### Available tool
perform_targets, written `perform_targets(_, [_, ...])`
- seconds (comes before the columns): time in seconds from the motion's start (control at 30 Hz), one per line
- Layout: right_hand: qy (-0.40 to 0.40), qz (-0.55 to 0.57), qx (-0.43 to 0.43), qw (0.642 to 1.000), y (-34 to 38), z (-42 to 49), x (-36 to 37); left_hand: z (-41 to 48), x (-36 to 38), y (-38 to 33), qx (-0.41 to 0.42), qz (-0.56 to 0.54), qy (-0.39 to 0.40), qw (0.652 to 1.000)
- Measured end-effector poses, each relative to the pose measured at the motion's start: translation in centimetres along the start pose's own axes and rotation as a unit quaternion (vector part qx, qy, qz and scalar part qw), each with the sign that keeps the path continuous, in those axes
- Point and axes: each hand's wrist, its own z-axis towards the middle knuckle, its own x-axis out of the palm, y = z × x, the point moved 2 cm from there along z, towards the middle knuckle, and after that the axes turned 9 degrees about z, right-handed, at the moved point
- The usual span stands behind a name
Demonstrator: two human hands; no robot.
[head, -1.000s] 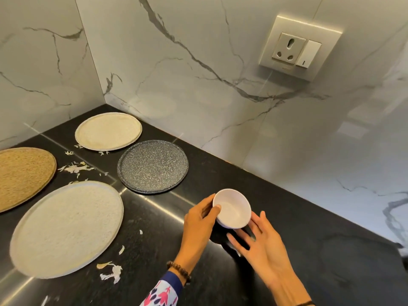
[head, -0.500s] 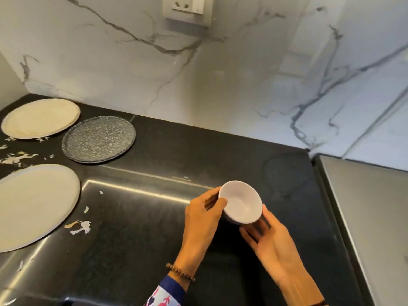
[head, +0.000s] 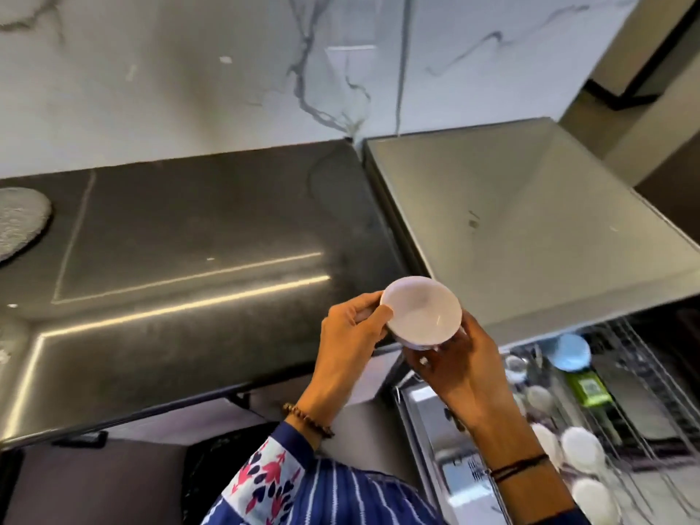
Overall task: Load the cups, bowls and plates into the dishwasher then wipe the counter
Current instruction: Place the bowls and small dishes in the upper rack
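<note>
While both hands grip it, a small white bowl hangs in the air over the front edge of the black counter, beside the open dishwasher.

The left hand pinches the bowl's near rim with thumb and fingers; the right hand cups it from beneath. Below and to the right, the pulled-out rack holds white dishes and a blue one. A speckled plate lies on the counter at far left, well apart from the bowl.
</note>
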Motion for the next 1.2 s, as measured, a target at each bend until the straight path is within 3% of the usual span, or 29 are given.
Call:
perform_targets(0.2, [0.023,0.083,0.000,0.996,3.2,-3.9,-7.0,-2.5,7.8,1.7,-0.026,0.012,0.084,0.996])
perform_targets(0.57, [-0.013,0.209,-0.027,0.978,4.7,-5.3,-18.1,-3.9,17.9,4.7,-0.021,0.089,0.212,0.973])
perform_targets(0.97, [-0.098,0.207,-0.058,0.972,10.2,-1.1,-29.8,1.3,31.6,10.8,0.002,0.194,0.302,0.933])
perform_targets(1.2, [-0.187,0.175,-0.042,0.966,14.8,4.2,-37.4,4.8,40.6,15.7,-0.059,0.200,0.374,0.904])
